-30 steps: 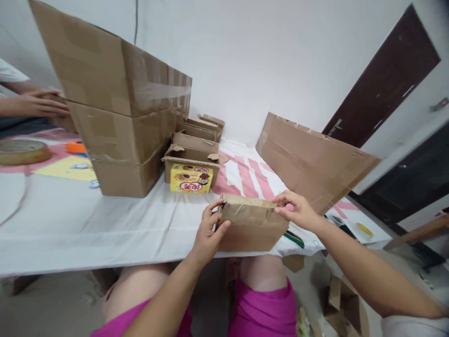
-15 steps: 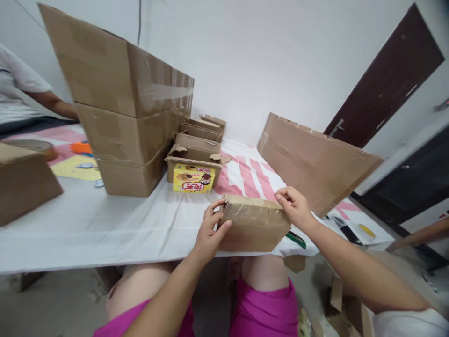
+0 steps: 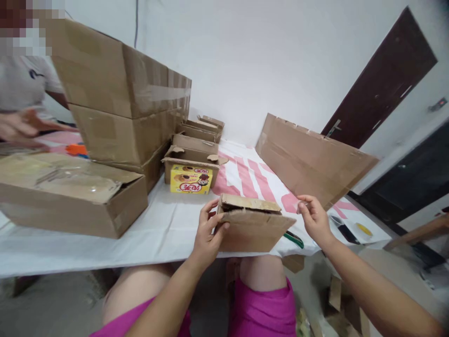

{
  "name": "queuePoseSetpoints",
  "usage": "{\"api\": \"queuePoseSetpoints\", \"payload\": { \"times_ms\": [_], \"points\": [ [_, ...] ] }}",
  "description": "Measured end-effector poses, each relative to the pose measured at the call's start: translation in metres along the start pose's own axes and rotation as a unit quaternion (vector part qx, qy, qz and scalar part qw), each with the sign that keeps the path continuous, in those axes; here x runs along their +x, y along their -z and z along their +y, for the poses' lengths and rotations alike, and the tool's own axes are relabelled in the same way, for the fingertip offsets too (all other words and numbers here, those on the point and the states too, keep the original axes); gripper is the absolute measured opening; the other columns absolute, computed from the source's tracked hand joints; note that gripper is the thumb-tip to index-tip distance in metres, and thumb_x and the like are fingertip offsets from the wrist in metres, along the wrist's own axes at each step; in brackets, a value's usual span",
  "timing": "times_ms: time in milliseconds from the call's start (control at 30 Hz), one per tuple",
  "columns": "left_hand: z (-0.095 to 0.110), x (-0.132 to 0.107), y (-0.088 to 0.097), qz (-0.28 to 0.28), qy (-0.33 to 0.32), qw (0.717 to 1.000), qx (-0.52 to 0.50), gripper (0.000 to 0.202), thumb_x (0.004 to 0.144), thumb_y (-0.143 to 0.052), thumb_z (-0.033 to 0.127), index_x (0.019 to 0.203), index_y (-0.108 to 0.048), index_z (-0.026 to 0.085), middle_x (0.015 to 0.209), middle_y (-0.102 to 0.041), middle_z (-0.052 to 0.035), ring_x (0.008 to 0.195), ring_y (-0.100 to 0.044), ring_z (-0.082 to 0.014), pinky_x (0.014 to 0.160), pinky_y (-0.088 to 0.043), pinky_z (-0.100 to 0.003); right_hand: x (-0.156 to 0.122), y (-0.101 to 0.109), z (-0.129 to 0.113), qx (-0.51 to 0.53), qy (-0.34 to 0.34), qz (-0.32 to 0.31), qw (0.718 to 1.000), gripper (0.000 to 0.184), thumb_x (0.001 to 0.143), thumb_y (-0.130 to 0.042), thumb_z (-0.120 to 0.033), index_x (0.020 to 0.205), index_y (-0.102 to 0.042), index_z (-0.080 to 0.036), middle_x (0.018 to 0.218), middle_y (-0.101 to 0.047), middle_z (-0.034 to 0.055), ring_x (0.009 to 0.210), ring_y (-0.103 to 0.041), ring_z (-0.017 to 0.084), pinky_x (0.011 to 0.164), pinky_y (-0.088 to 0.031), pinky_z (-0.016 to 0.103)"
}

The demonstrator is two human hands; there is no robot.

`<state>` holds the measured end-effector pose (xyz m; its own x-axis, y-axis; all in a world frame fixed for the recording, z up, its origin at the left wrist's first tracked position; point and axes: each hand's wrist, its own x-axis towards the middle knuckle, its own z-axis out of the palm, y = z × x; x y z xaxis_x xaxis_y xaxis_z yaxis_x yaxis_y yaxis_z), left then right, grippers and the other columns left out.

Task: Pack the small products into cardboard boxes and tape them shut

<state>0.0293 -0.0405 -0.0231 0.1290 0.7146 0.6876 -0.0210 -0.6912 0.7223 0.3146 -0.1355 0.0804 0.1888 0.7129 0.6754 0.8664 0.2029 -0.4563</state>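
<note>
A small brown cardboard box (image 3: 250, 234) sits at the near edge of the white-covered table (image 3: 105, 238), above my knees. My left hand (image 3: 206, 231) is closed round the box's left end, thumb on the front and fingers on top. The box's top flap stands lifted and hangs toward me. My right hand (image 3: 314, 220) is just off the box's right corner, not touching it, its fingertips pinched together on something I cannot make out.
Tall taped cartons (image 3: 122, 107) are stacked at the left. A low open carton (image 3: 70, 196) lies before them, with another person's hand (image 3: 17, 126) behind it. A yellow snack box (image 3: 191, 180), small open boxes, a flattened cardboard sheet (image 3: 308, 159) and green-handled scissors (image 3: 294, 238) are nearby.
The small box's top flap has come up. My right hand has pulled away to the right, off the box. A low carton has slid in from the left.
</note>
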Motion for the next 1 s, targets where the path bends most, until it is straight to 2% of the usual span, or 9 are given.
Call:
{"api": "queuePoseSetpoints", "payload": {
  "times_ms": [133,267,367,500,600,767,867,933,1000],
  "points": [
    [0.002,-0.003,0.003,-0.017,-0.069,0.997,-0.025,0.020,0.088,-0.053,0.032,0.088,-0.071,0.025,0.130,-0.045,-0.0074,0.125,-0.041,-0.0267,0.105,-0.035,-0.045,-0.009,0.007,0.012,-0.020,-0.028,-0.017,0.999,0.031,0.094,-0.042,-0.044,0.102,-0.059,-0.019,0.068,-0.058,-0.0005,0.064,-0.057,0.014,0.065,-0.046,0.027],
    [0.002,-0.002,0.009,-0.060,-0.063,0.990,-0.115,0.039,0.091,-0.041,0.046,0.091,-0.071,0.022,0.121,-0.051,-0.0108,0.124,-0.042,-0.0302,0.107,-0.033,-0.050,-0.017,0.004,0.026,-0.042,-0.068,-0.021,0.997,0.030,0.089,-0.046,-0.047,0.094,-0.060,-0.020,0.066,-0.056,-0.0015,0.058,-0.053,0.014,0.056,-0.042,0.025],
    [0.001,0.001,0.010,-0.055,-0.053,0.987,-0.139,0.048,0.093,-0.033,0.048,0.084,-0.072,0.021,0.105,-0.057,-0.0104,0.121,-0.043,-0.0297,0.105,-0.034,-0.051,-0.025,-0.002,0.036,-0.064,-0.084,-0.029,0.994,0.027,0.084,-0.052,-0.045,0.090,-0.059,-0.020,0.059,-0.051,-0.0040,0.055,-0.051,0.014,0.055,-0.040,0.025],
    [0.002,0.004,0.009,-0.042,-0.070,0.995,-0.058,0.029,0.089,-0.052,0.032,0.067,-0.065,0.019,0.085,-0.057,-0.0064,0.110,-0.049,-0.0250,0.096,-0.041,-0.044,-0.031,-0.011,0.043,-0.053,-0.110,-0.042,0.992,0.030,0.086,-0.046,-0.045,0.094,-0.059,-0.019,0.069,-0.059,0.0003,0.064,-0.057,0.016,0.058,-0.044,0.027],
    [0.006,0.007,0.010,-0.048,-0.100,0.994,-0.002,0.009,0.082,-0.062,0.022,0.073,-0.063,0.019,0.081,-0.056,-0.0042,0.107,-0.050,-0.0235,0.093,-0.043,-0.041,-0.034,-0.017,0.048,-0.018,-0.116,-0.076,0.990,0.030,0.087,-0.044,-0.044,0.098,-0.058,-0.019,0.076,-0.064,0.0029,0.074,-0.062,0.018,0.068,-0.049,0.031],
    [0.008,0.009,0.012,-0.080,-0.117,0.988,0.064,0.011,0.080,-0.062,0.019,0.090,-0.065,0.022,0.089,-0.057,-0.0049,0.110,-0.049,-0.0241,0.096,-0.043,-0.042,-0.042,-0.029,0.051,0.024,-0.121,-0.117,0.985,0.032,0.088,-0.043,-0.044,0.102,-0.059,-0.019,0.084,-0.068,0.0048,0.082,-0.064,0.020,0.076,-0.051,0.034],
    [-0.001,0.006,0.010,-0.074,-0.084,0.991,0.074,0.014,0.080,-0.063,0.022,0.093,-0.065,0.023,0.118,-0.052,-0.0076,0.122,-0.044,-0.0261,0.104,-0.038,-0.046,-0.049,-0.038,0.050,0.067,-0.114,-0.165,0.977,0.030,0.088,-0.044,-0.040,0.103,-0.062,-0.021,0.099,-0.069,0.0058,0.093,-0.063,0.021,0.083,-0.050,0.034],
    [-0.010,0.004,0.009,-0.064,-0.018,0.997,0.045,0.040,0.076,-0.068,0.030,0.115,-0.057,0.025,0.140,-0.038,-0.0096,0.132,-0.036,-0.0295,0.108,-0.033,-0.050,-0.056,-0.045,0.051,0.093,-0.117,-0.180,0.972,0.030,0.086,-0.046,-0.036,0.108,-0.061,-0.023,0.107,-0.069,0.0052,0.099,-0.062,0.021,0.088,-0.049,0.035],
    [-0.020,0.005,0.010,-0.084,0.074,0.994,-0.023,0.082,0.068,-0.076,0.043,0.138,-0.035,0.026,0.149,-0.027,-0.0131,0.138,-0.029,-0.0334,0.109,-0.031,-0.053,-0.065,-0.053,0.055,0.110,-0.128,-0.167,0.971,0.032,0.085,-0.047,-0.036,0.112,-0.061,-0.024,0.109,-0.068,0.0051,0.102,-0.061,0.022,0.091,-0.048,0.037]
  ]
}}
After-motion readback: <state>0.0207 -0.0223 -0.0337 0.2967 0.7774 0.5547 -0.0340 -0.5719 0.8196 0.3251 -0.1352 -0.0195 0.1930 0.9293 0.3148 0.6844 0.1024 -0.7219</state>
